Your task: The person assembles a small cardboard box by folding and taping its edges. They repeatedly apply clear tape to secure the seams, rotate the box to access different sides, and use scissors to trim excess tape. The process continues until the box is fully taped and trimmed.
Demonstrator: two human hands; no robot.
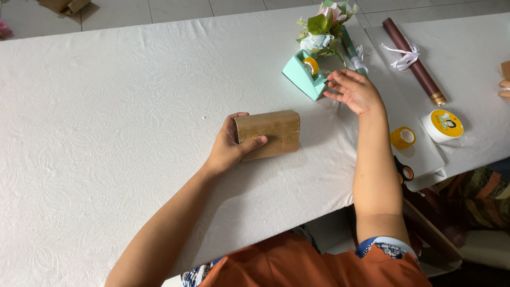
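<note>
Left hand (227, 149) grip pinching brown wrapped box (268, 134); right hand (353, 90) grip spread beside teal tape dispenser (303, 77).

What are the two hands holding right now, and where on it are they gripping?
The left hand grips the brown paper-wrapped box by its left end. The right hand holds nothing, fingers spread beside the mint-green tape dispenser.

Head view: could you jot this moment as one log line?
left hand: holds brown box | right hand: open, beside tape dispenser | table
</note>
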